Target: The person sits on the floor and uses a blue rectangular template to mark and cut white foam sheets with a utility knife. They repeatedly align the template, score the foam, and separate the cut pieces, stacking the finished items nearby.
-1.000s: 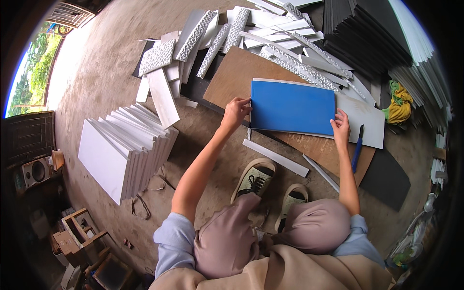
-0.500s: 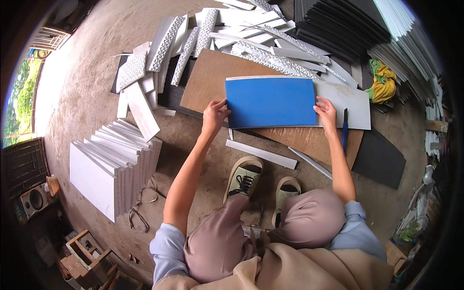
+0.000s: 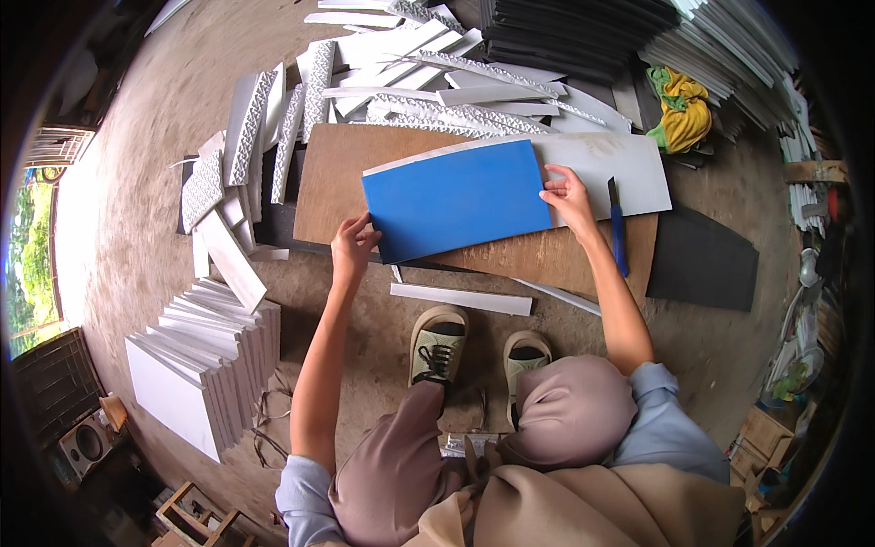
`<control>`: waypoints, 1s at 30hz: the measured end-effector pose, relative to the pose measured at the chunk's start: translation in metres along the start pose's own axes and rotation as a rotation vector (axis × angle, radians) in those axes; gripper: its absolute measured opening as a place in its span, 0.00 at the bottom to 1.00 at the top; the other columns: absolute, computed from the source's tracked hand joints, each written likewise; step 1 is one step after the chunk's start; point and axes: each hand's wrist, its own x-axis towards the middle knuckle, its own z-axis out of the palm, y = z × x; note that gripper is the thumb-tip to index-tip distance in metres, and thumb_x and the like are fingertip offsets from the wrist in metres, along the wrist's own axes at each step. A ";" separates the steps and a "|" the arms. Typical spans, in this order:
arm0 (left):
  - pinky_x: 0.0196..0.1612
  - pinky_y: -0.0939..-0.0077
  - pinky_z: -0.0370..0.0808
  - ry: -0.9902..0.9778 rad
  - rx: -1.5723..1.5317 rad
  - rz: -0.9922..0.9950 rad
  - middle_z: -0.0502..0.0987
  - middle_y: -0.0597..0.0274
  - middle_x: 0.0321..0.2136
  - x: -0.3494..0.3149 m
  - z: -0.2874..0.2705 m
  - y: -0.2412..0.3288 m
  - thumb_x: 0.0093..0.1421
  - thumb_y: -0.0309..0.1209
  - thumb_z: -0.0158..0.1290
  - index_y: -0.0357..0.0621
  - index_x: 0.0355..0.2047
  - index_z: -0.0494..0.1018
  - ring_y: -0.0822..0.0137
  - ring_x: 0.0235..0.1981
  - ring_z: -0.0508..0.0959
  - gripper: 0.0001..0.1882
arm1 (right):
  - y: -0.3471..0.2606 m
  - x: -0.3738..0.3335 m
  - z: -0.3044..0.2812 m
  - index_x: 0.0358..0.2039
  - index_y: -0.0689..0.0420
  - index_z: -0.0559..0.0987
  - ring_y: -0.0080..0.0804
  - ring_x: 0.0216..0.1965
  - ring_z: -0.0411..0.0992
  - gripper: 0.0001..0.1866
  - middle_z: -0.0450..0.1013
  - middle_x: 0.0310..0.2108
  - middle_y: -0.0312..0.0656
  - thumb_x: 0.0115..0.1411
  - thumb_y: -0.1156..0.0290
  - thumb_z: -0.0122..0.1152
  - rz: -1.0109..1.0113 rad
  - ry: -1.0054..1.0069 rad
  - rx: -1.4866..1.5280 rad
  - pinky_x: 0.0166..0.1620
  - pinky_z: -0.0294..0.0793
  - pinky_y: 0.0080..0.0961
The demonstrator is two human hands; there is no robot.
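Note:
A blue rectangular sheet (image 3: 460, 199) lies tilted over a wooden board (image 3: 333, 169), its left end lower than its right. My left hand (image 3: 354, 244) is closed on the sheet's left edge near the lower corner. At the opposite edge, the fingers and thumb of my right hand (image 3: 567, 196) are bent around the side. A long white sheet (image 3: 620, 173) extends from beneath the blue one to the right. On the board's right part, just right of my right hand, rests a blue-handled cutter knife (image 3: 618, 232) with its dark blade pointing away.
White offcuts (image 3: 401, 82), some with bumpy faces, are heaped beyond the board. White panels (image 3: 205, 356) stand in a row at left. Dark sheets (image 3: 565, 36) are stacked at far right, near a yellow-green cloth (image 3: 682, 109). A black sheet (image 3: 702, 260) lies right of the board.
The blue sheet has turned, its left end coming down towards me, and both hands have moved with it. The whole view has also shifted somewhat.

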 end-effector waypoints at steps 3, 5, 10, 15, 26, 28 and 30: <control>0.31 0.81 0.73 0.011 0.027 0.010 0.71 0.57 0.34 0.000 0.002 0.002 0.47 0.24 0.55 0.40 0.43 0.69 0.68 0.29 0.76 0.20 | 0.003 0.004 -0.002 0.46 0.55 0.66 0.24 0.31 0.67 0.26 0.67 0.31 0.41 0.44 0.80 0.59 0.005 -0.018 -0.019 0.35 0.69 0.21; 0.31 0.80 0.73 0.016 0.089 0.046 0.72 0.57 0.35 0.000 0.002 0.003 0.46 0.23 0.55 0.42 0.45 0.68 0.68 0.29 0.77 0.22 | 0.005 0.006 -0.003 0.46 0.55 0.65 0.24 0.30 0.67 0.26 0.67 0.31 0.41 0.44 0.80 0.59 0.004 -0.032 -0.036 0.35 0.69 0.21; 0.32 0.78 0.74 0.005 0.037 -0.068 0.72 0.58 0.36 -0.001 0.006 0.010 0.46 0.21 0.55 0.50 0.50 0.63 0.68 0.28 0.77 0.29 | 0.005 0.006 -0.004 0.46 0.55 0.65 0.23 0.29 0.67 0.26 0.67 0.30 0.41 0.44 0.80 0.59 -0.008 -0.043 -0.046 0.35 0.69 0.20; 0.31 0.76 0.74 0.025 0.023 -0.069 0.72 0.58 0.36 -0.003 0.005 0.018 0.46 0.19 0.53 0.54 0.51 0.63 0.67 0.28 0.77 0.30 | 0.005 0.007 -0.002 0.46 0.56 0.66 0.23 0.29 0.67 0.26 0.68 0.30 0.41 0.44 0.80 0.59 -0.009 -0.049 -0.068 0.34 0.69 0.20; 0.44 0.65 0.66 -0.062 0.661 0.438 0.61 0.50 0.43 -0.025 0.010 0.025 0.30 0.39 0.65 0.42 0.56 0.51 0.55 0.42 0.64 0.52 | 0.012 0.012 -0.004 0.46 0.56 0.66 0.24 0.29 0.67 0.26 0.69 0.29 0.41 0.43 0.79 0.59 0.019 -0.049 -0.095 0.34 0.70 0.21; 0.43 0.66 0.67 -0.039 0.681 0.421 0.61 0.50 0.42 -0.029 0.010 0.021 0.31 0.39 0.65 0.42 0.56 0.50 0.55 0.41 0.64 0.52 | 0.008 0.013 -0.002 0.46 0.56 0.66 0.24 0.30 0.68 0.26 0.69 0.30 0.41 0.43 0.79 0.59 0.010 -0.056 -0.105 0.34 0.70 0.22; 0.44 0.66 0.66 -0.035 0.684 0.418 0.61 0.50 0.42 -0.030 0.012 0.017 0.32 0.39 0.64 0.41 0.56 0.50 0.55 0.41 0.64 0.51 | 0.008 0.013 -0.001 0.46 0.55 0.66 0.25 0.30 0.69 0.26 0.69 0.30 0.41 0.44 0.79 0.59 0.019 -0.057 -0.115 0.35 0.70 0.22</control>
